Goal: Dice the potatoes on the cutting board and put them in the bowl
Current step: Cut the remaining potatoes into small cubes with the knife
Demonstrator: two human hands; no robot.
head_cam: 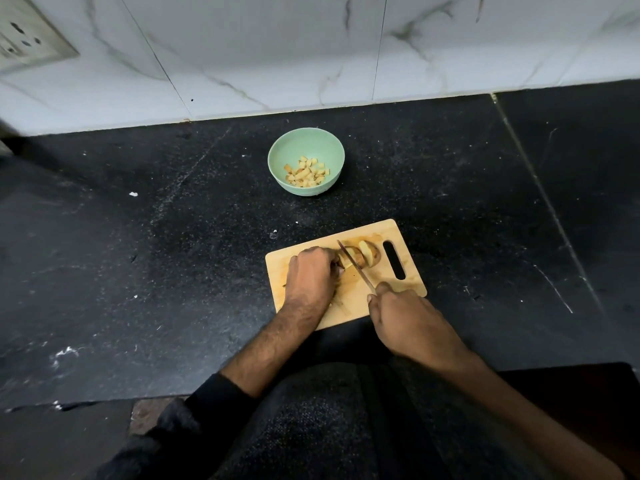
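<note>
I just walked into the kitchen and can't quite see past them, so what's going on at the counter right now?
A person is cutting a potato on a wooden cutting board. The left hand holds the potato steady, while the right hand grips a knife whose blade is in the potato. A couple of slices already lie to the right of the blade. Behind the board, a green bowl on the black counter holds some diced pieces.

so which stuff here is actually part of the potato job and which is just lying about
In the job: potato, knife, cutting board, green bowl with diced pieces, left hand, right hand.

Lying about: wall socket, white crumbs on the counter.
</note>
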